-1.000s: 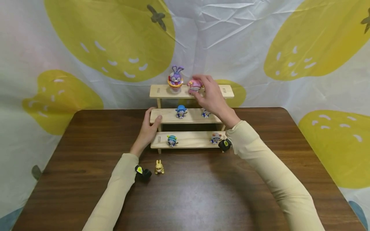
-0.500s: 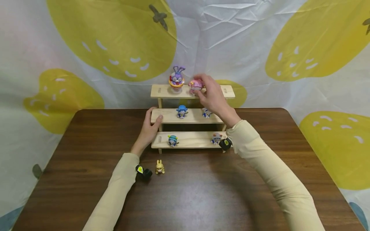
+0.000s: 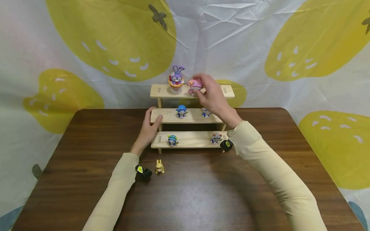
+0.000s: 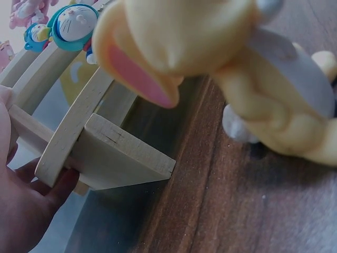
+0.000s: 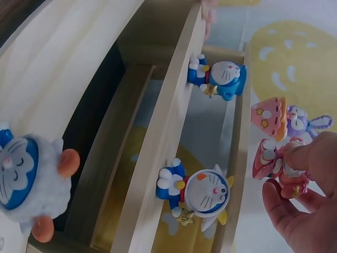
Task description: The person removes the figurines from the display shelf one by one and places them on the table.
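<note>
1. A pink figure (image 3: 195,84) is pinched between the thumb and fingers of the right hand (image 3: 214,96) at the top tier (image 3: 158,92) of a wooden stand (image 3: 193,141), about midway between that tier's ends; whether the tier is touched by its base cannot be told
2. The left end of the middle tier (image 3: 192,119) is gripped by the left hand (image 3: 148,131), the thumb laid over the top and the fingers curled round the edge behind
3. A purple rabbit figure (image 3: 176,80) is carried by the top tier, left of the pink figure and apart from it
4. On the middle tier a blue-hatted figure (image 3: 181,112) is set left of centre, and a white-hooded figure (image 3: 206,113), partly hidden by the right hand in the head view, is set further right
5. On the bottom tier a teal-hatted figure (image 3: 172,140) is placed near the left end and a fluffy-hooded figure (image 3: 215,138) near the right end
6. A yellow rabbit figure (image 3: 159,167) is stood on the tabletop (image 3: 190,192), in front of the bottom tier's front left corner
7. Both forearms are covered by pale sleeves (image 3: 271,168)
</note>
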A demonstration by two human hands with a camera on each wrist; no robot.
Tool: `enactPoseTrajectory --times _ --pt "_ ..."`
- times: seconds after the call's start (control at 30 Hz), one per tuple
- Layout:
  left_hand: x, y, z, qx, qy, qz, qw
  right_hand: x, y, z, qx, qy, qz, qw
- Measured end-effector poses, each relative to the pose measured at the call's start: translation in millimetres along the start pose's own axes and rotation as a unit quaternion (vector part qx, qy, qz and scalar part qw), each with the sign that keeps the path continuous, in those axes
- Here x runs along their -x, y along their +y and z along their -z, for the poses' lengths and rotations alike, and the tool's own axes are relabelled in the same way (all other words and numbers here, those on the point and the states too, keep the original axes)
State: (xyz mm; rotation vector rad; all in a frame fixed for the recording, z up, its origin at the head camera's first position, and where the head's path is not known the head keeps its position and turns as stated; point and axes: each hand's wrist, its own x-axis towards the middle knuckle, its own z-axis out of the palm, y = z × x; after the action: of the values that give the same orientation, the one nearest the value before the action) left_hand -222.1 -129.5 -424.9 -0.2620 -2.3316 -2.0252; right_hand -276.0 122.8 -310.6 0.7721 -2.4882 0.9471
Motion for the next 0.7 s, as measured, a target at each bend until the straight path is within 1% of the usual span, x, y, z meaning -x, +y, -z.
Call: enactPoseTrajectory --times 0.03,0.07,0.2,0.4,0.57,0.63,0.7 --pt "2.2 4.7 0.0 0.0 0.0 0.001 1.0 0.3 -1.5 0.2 -0.001 -0.001 0.001 1.0" --pt "2.8 5.5 0.1 0.001 0.0 0.002 1.0 0.7 -2.7 0.3 -0.001 -0.001 0.003 1.0" --pt "3.7 6.4 -0.5 0.001 0.001 0.003 1.0 2.7 -6.4 1.4 0.001 0.0 0.011 1.0" --pt "2.7 5.5 -0.1 -0.004 0.005 -0.003 1.0 6.6 -9.7 3.2 0.002 0.005 0.019 1.0" --pt "-6.8 -15.9 1.8 -0.004 0.012 0.001 0.9999 11.2 -11.5 4.0 0.005 0.004 0.025 1.0" --pt "-11.3 -26.2 2.9 -0.002 0.015 -0.004 0.9999 12.7 -12.4 4.4 0.005 0.006 0.028 1.0" --pt "-12.6 -30.0 3.5 -0.002 0.016 -0.01 0.9998 14.3 -13.5 5.1 0.005 0.007 0.03 1.0"
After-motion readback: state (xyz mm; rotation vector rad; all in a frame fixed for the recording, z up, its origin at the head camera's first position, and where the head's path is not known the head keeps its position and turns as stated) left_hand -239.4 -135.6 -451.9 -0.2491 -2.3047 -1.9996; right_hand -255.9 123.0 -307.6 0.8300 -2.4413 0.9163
